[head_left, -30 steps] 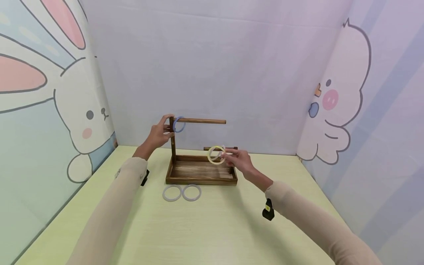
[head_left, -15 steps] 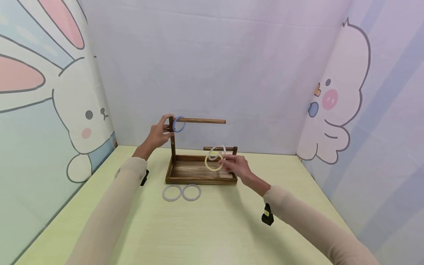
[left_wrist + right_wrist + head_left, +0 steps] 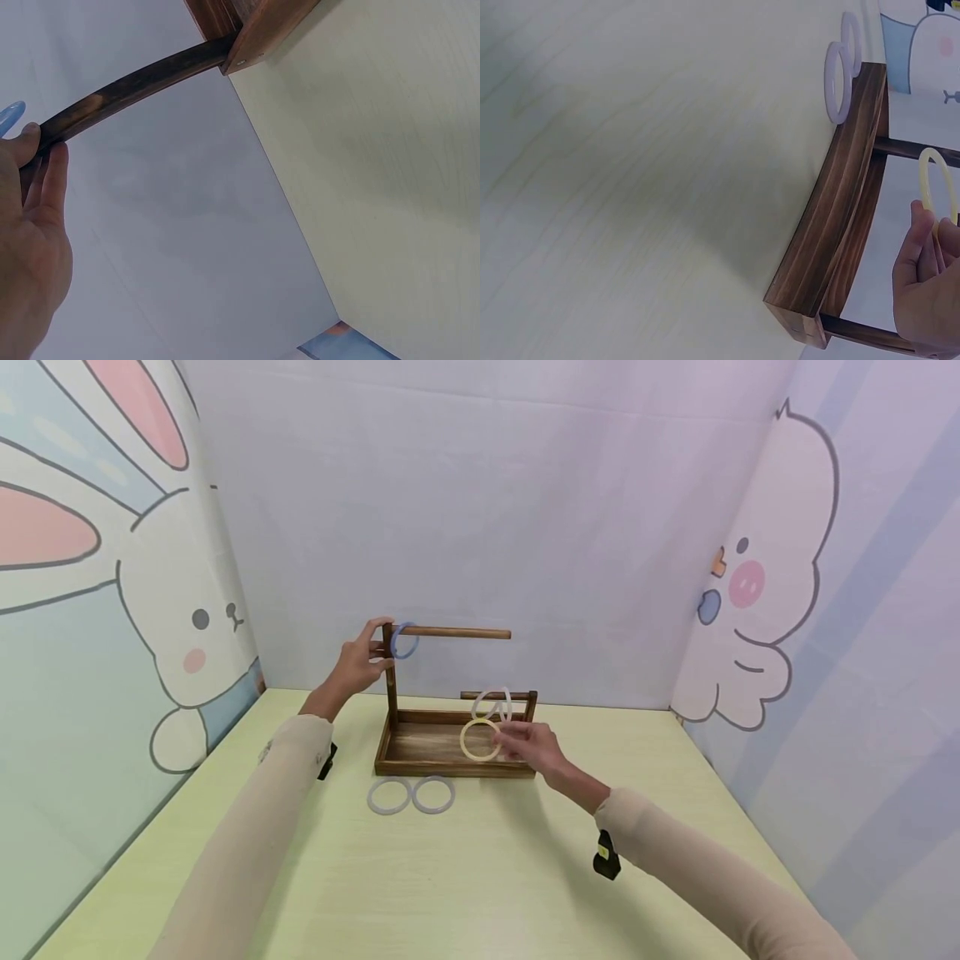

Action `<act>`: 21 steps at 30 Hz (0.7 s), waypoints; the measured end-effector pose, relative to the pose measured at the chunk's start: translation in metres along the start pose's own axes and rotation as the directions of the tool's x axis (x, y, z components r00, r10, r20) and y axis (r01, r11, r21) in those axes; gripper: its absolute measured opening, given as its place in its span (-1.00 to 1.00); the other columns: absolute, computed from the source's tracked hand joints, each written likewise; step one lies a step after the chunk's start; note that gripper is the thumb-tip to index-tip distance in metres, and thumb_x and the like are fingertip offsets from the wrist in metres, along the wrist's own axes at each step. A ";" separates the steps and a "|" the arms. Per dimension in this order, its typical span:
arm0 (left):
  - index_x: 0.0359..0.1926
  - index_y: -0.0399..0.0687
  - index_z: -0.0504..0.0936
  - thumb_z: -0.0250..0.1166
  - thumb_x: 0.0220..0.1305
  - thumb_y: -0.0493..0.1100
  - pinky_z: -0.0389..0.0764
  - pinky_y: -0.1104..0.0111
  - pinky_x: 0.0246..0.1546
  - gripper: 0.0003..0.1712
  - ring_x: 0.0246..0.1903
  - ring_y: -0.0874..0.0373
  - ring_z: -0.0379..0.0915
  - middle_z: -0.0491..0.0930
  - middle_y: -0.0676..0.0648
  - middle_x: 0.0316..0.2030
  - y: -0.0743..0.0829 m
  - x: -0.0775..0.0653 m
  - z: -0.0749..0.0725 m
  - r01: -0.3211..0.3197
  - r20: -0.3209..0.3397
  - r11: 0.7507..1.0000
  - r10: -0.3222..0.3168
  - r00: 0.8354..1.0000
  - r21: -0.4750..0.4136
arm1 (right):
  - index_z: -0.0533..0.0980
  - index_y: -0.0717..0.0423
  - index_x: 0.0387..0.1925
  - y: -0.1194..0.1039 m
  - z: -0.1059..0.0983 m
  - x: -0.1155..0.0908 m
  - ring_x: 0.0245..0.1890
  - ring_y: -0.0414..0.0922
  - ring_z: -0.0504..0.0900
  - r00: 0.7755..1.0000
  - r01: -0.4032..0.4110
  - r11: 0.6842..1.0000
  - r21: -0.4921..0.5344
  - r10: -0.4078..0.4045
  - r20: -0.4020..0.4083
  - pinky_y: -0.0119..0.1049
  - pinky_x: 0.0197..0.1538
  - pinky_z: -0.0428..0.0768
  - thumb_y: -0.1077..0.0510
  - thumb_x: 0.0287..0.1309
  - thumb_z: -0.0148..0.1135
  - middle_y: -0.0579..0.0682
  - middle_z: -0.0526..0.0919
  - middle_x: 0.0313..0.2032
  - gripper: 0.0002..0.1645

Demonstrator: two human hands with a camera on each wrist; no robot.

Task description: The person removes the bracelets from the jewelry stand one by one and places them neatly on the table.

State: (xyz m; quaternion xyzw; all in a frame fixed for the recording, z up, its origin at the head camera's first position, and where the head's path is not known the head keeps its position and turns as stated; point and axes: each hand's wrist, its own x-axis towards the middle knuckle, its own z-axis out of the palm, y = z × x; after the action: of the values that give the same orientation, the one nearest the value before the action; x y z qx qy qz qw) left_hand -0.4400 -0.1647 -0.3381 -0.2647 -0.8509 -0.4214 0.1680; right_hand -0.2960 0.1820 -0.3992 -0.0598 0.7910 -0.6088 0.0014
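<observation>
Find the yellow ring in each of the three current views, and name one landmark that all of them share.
Head: the yellow ring is just below the picture's middle, pinched by the right hand.
Left wrist: not in it.
Right wrist: at the right edge, about mid-height.
Shared landmark: the wooden stand; only part shows in each wrist view.

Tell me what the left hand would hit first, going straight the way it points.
The upright post the left hand grips. Just past that, the blue ring looks next in line, though depth is hard to judge.
</observation>
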 end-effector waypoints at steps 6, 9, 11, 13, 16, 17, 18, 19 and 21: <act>0.52 0.17 0.19 0.36 0.33 -0.49 0.64 -0.15 0.09 -0.09 0.17 -0.33 0.59 0.67 -0.43 0.06 0.000 0.000 0.000 -0.001 0.004 1.000 0.001 1.000 -0.006 | 0.63 0.33 0.16 0.007 0.002 -0.004 -0.30 0.00 0.80 1.000 -0.001 1.000 -0.002 0.001 0.022 0.08 0.01 0.74 0.23 0.40 0.33 0.29 0.79 -0.12 -0.63; 0.52 0.16 0.19 0.36 0.33 -0.49 0.64 -0.14 0.09 -0.09 0.17 -0.33 0.59 0.67 -0.43 0.06 0.000 -0.001 -0.001 0.000 0.003 1.000 0.000 1.000 -0.002 | 0.60 0.36 0.20 0.010 0.002 -0.006 -0.36 -0.15 0.77 0.999 -0.016 1.000 0.006 0.016 0.038 -0.15 -0.11 0.78 0.23 0.41 0.32 0.33 0.76 -0.07 -0.59; 0.52 0.16 0.19 0.36 0.33 -0.49 0.63 -0.14 0.10 -0.10 0.18 -0.32 0.59 0.67 -0.42 0.07 0.001 -0.001 -0.001 0.004 0.001 1.000 -0.004 1.000 -0.002 | 0.57 0.39 0.22 0.013 0.003 -0.007 -0.37 -0.19 0.76 0.999 -0.020 1.000 0.013 0.019 0.048 -0.22 -0.15 0.78 0.23 0.42 0.31 0.34 0.75 -0.05 -0.57; 0.53 0.15 0.19 0.36 0.33 -0.49 0.63 -0.15 0.11 -0.10 0.18 -0.33 0.58 0.67 -0.43 0.07 0.001 -0.002 -0.001 0.004 0.001 1.000 -0.004 1.000 0.000 | 0.57 0.41 0.22 0.015 0.004 -0.008 -0.37 -0.20 0.76 0.999 -0.030 0.999 0.017 0.029 0.045 -0.29 -0.19 0.77 0.24 0.42 0.31 0.34 0.74 -0.04 -0.56; 0.53 0.17 0.18 0.35 0.34 -0.48 0.62 -0.16 0.12 -0.10 0.19 -0.33 0.57 0.66 -0.43 0.09 0.002 -0.002 -0.001 0.010 0.005 1.000 -0.010 1.000 0.000 | 0.57 0.43 0.21 0.018 0.005 -0.010 -0.37 -0.19 0.77 0.999 -0.025 1.000 0.010 0.024 0.048 -0.25 -0.17 0.78 0.25 0.42 0.31 0.34 0.75 -0.06 -0.57; 0.53 0.17 0.18 0.34 0.35 -0.48 0.61 -0.16 0.13 -0.10 0.19 -0.33 0.57 0.66 -0.44 0.09 0.003 -0.002 -0.001 0.012 0.007 1.000 -0.012 1.000 -0.001 | 0.57 0.44 0.20 0.019 0.006 -0.011 -0.37 -0.18 0.77 0.999 -0.023 1.000 0.008 0.023 0.050 -0.23 -0.16 0.78 0.25 0.42 0.31 0.35 0.75 -0.07 -0.57; 0.53 0.17 0.18 0.34 0.35 -0.48 0.61 -0.16 0.13 -0.10 0.19 -0.33 0.57 0.65 -0.44 0.09 0.003 -0.002 -0.001 0.012 0.008 1.000 -0.012 1.000 0.000 | 0.57 0.44 0.20 0.020 0.006 -0.012 -0.37 -0.18 0.77 0.998 -0.024 1.000 0.005 0.024 0.053 -0.21 -0.15 0.78 0.26 0.41 0.31 0.36 0.75 -0.07 -0.57; 0.53 0.17 0.18 0.34 0.35 -0.47 0.60 -0.16 0.14 -0.10 0.19 -0.33 0.57 0.65 -0.44 0.10 0.004 -0.002 -0.001 0.015 0.008 1.000 -0.015 1.000 0.001 | 0.57 0.44 0.20 0.022 0.007 -0.012 -0.37 -0.18 0.78 0.998 -0.028 1.000 0.003 0.027 0.056 -0.20 -0.15 0.78 0.27 0.41 0.31 0.35 0.75 -0.08 -0.58; 0.54 0.13 0.18 0.34 0.35 -0.48 0.60 -0.16 0.14 -0.11 0.19 -0.33 0.57 0.65 -0.45 0.09 0.005 -0.003 -0.001 0.018 0.007 1.000 -0.018 1.000 0.003 | 0.57 0.44 0.19 0.024 0.007 -0.013 -0.36 -0.16 0.79 0.997 -0.027 1.000 0.000 0.027 0.067 -0.17 -0.14 0.78 0.28 0.40 0.32 0.35 0.76 -0.10 -0.58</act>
State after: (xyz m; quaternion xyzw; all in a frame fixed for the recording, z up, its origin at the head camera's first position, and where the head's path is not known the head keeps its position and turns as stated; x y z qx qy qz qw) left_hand -0.4352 -0.1644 -0.3357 -0.2583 -0.8545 -0.4208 0.1614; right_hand -0.2849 0.1822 -0.4254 -0.0693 0.7911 -0.6066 0.0361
